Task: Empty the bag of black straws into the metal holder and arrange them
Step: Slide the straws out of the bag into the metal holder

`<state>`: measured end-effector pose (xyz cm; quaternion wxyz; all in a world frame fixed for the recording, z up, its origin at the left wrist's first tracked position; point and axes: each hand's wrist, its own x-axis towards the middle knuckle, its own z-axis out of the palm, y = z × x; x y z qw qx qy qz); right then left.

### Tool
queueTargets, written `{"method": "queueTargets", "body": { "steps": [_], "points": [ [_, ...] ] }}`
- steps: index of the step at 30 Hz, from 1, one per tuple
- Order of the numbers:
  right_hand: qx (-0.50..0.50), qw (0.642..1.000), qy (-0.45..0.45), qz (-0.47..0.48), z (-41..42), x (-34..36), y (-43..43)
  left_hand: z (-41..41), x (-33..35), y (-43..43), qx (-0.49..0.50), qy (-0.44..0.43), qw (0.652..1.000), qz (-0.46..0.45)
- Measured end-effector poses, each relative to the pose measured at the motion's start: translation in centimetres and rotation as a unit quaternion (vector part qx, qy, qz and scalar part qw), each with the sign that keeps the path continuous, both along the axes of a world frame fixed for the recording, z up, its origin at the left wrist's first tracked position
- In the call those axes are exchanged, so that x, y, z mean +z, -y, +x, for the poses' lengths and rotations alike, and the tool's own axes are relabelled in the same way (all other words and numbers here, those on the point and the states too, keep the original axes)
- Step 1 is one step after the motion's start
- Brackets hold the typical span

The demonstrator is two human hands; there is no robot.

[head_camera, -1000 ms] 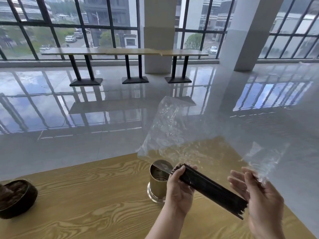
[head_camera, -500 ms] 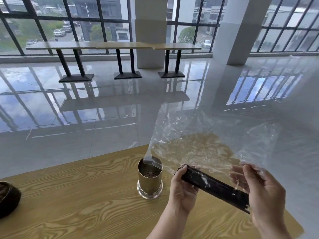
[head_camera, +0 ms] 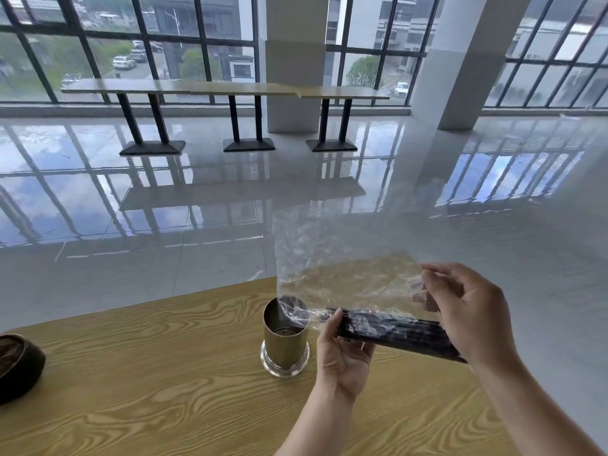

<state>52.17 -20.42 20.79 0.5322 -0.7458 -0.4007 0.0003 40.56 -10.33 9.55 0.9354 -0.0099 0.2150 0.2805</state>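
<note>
A clear plastic bag (head_camera: 342, 268) hangs in the air above the wooden table (head_camera: 164, 373), with a bundle of black straws (head_camera: 394, 334) lying almost level along its lower edge. My left hand (head_camera: 342, 353) grips the bundle's left end through the plastic. My right hand (head_camera: 470, 311) holds the right end and pinches the bag's right edge. A brass-coloured metal holder (head_camera: 285, 340) stands upright on the table just left of my left hand, with nothing inside it. The bag's lower left corner dips over the holder's rim.
A dark round bowl (head_camera: 18, 366) sits at the table's left edge. The table's far edge runs just behind the holder, with glossy floor beyond. Long tables (head_camera: 230, 90) and a white pillar (head_camera: 292, 60) stand far back by the windows.
Both hands have tilted the straw bundle from sloping down to the right toward nearly level. My right hand has risen and now pinches the bag's right edge. The bag's corner stays at the holder.
</note>
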Motion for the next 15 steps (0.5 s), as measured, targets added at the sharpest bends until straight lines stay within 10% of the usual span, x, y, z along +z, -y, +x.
{"method": "queueTargets", "body": {
  "steps": [15],
  "points": [
    [0.044,0.986,0.097,-0.128,-1.9,4.8,-5.4,-0.5,-0.2,-1.2,0.038,0.024,0.999,-0.015]
  ]
}}
